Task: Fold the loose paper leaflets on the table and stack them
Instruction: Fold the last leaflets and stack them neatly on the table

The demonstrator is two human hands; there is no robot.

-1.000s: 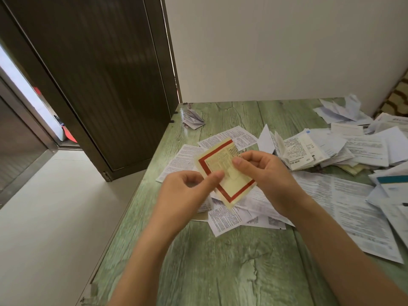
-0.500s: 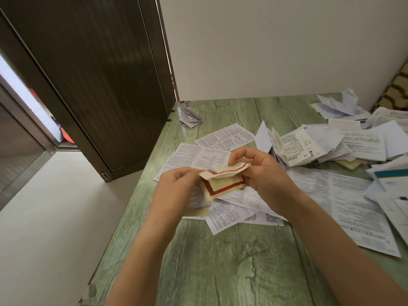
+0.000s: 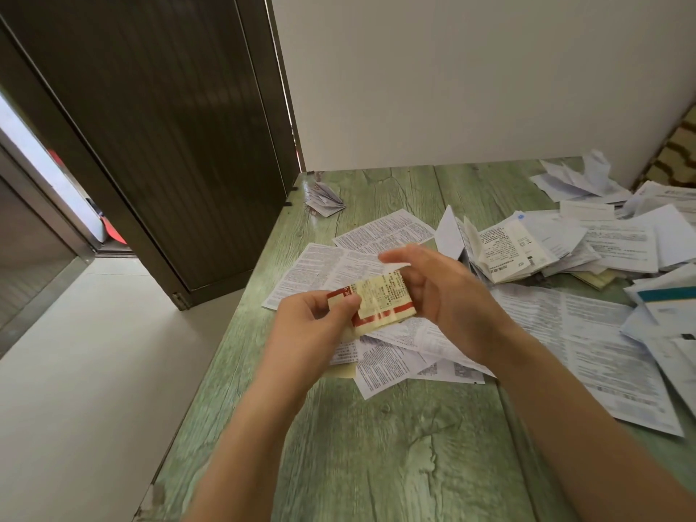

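Green wood-grain counter (image 3: 376, 446), far edge against the white wall (image 3: 452, 77), left edge open to the pale floor (image 3: 94, 371). The yellow leaflet (image 3: 380, 301) with red border is folded over and held in the air above the counter, between both hands, just above a scatter of white sheets. Left hand (image 3: 312, 325) pinches its left end, fingers (image 3: 348, 303) narrow, thumb on top of the paper. Right hand (image 3: 448, 292) cups the right end with fingers curled behind it; thumb is motion-blurred above, contact there unclear. Directly under the hands: overlapping printed sheets (image 3: 395, 359), lying flat. Right of them is a large unfolded sheet (image 3: 587, 344), reaching towards the near right. Further back on the right is a messy heap of loose leaflets (image 3: 617, 243), with a half-open booklet (image 3: 504, 250) propped at its left side, near the right hand. Small stack of folded leaflets (image 3: 324, 200) sits at the far left corner of the counter, well apart from the hands. Dark brown door (image 3: 169, 145) stands open beside that corner. The open room is the bare strip of counter nearest the person, and a narrower bare band along the left edge.
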